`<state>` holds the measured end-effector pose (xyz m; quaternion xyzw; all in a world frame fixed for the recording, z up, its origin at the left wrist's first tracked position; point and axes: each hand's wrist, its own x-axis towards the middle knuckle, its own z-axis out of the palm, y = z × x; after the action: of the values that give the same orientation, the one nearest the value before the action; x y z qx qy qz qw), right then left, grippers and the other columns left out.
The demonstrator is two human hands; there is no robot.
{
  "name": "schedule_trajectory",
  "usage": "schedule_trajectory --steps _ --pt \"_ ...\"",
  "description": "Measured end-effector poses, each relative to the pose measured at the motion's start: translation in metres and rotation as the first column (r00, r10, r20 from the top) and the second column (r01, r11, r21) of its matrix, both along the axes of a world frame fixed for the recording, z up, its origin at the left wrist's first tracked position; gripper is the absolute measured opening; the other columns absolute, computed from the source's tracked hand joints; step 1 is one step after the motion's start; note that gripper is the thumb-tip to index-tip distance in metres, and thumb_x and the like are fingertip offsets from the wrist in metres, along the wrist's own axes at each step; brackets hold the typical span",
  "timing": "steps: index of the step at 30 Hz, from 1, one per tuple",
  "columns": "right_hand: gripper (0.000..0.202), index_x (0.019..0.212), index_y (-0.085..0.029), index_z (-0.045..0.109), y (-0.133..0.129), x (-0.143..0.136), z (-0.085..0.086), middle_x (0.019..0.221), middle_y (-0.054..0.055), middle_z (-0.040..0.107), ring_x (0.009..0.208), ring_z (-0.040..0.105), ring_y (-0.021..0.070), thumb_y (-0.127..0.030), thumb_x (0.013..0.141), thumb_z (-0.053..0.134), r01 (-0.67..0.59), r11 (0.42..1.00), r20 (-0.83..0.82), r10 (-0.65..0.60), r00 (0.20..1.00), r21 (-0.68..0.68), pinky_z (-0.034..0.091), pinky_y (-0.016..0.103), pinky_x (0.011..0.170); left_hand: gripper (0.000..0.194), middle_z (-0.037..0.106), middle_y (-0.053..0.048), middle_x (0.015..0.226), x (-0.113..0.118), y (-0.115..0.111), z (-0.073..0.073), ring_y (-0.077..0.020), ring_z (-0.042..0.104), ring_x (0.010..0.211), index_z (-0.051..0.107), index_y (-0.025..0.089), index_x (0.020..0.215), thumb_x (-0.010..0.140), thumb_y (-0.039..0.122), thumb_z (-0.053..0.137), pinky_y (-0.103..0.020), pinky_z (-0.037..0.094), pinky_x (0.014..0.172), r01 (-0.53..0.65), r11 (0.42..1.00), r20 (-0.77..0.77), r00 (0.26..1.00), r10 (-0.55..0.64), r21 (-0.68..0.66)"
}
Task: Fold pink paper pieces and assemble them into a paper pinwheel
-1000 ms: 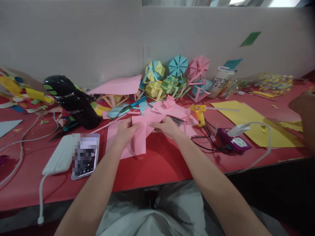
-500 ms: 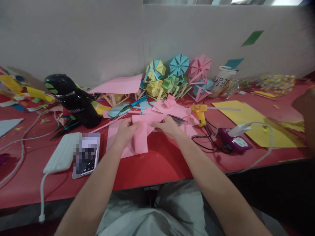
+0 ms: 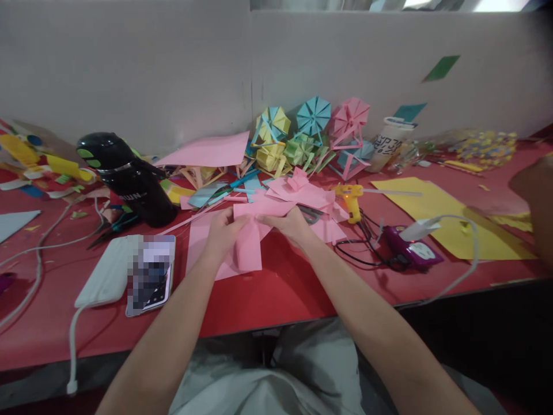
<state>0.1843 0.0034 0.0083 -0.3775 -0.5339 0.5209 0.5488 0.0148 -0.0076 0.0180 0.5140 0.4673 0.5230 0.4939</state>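
Both of my hands pinch one piece of folded pink paper (image 3: 249, 251) just above the table. My left hand (image 3: 223, 230) has its thumb on the paper's left side. My right hand (image 3: 294, 226) grips the right side, its thumb near the middle crease. Fingers behind the paper are hidden. Under my left hand lies a flat pink sheet (image 3: 199, 242). Beyond the hands is a pile of pink paper pieces (image 3: 302, 193). A yellow glue gun (image 3: 353, 202) rests to the right of my right hand.
A black bottle (image 3: 129, 178), a white power bank (image 3: 110, 271) and a phone (image 3: 158, 276) are on the left. Folded paper shapes (image 3: 314, 115) stand against the wall. A purple power socket (image 3: 410, 251) with cables and a yellow sheet (image 3: 453, 219) are on the right, near another person's hand (image 3: 536, 184).
My right thumb has slid slightly left toward the middle of the folded pink paper, and the paper's folds have shifted a little. Both hands keep their hold.
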Motion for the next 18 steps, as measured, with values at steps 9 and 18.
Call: schedule_trajectory --steps 9,18 --pt "0.048 0.105 -0.019 0.070 -0.0025 -0.0013 0.0022 0.110 0.007 0.072 0.102 0.066 0.0230 -0.035 0.062 0.084 -0.043 0.999 -0.035 0.043 0.998 0.006 0.054 0.040 0.092 0.021 0.069 -0.003 0.078 0.0009 0.0001 -0.0014 -0.0175 0.060 0.071 0.070 0.016 0.082 0.067 0.031 0.072 -0.027 0.046 0.065 -0.019 0.999 -0.036 0.999 0.020 0.026" --pt "0.048 0.106 -0.019 0.070 -0.0013 -0.0010 -0.0018 0.110 0.007 0.072 0.101 0.066 0.0220 -0.036 0.063 0.083 -0.046 0.999 -0.031 0.046 0.998 -0.002 0.054 0.036 0.089 0.025 0.070 -0.005 0.082 0.0036 -0.0009 0.0024 -0.0192 0.061 0.075 0.070 0.014 0.085 0.067 0.031 0.072 -0.031 0.047 0.071 -0.033 0.999 -0.046 0.998 0.034 0.025"
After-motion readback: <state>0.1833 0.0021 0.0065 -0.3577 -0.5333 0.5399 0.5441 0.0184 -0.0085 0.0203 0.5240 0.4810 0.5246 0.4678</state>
